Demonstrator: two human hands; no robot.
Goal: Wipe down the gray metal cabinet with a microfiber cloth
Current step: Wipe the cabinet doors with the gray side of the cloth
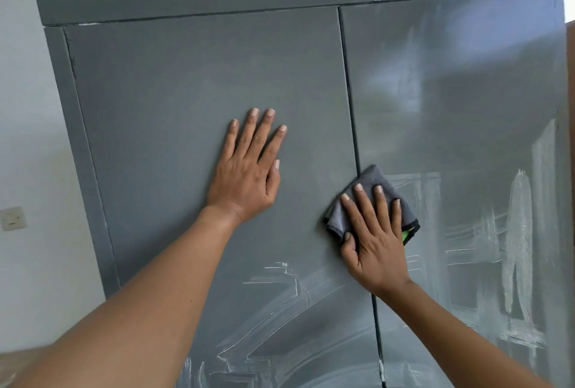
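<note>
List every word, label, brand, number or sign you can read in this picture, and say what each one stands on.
None can be read.
The gray metal cabinet shows only pale streaks and smears, no lettering.
The microfiber cloth under the right hand has a small green tag; any print on it is too small to tell.
The wall outlet bears no legible marking.
</note>
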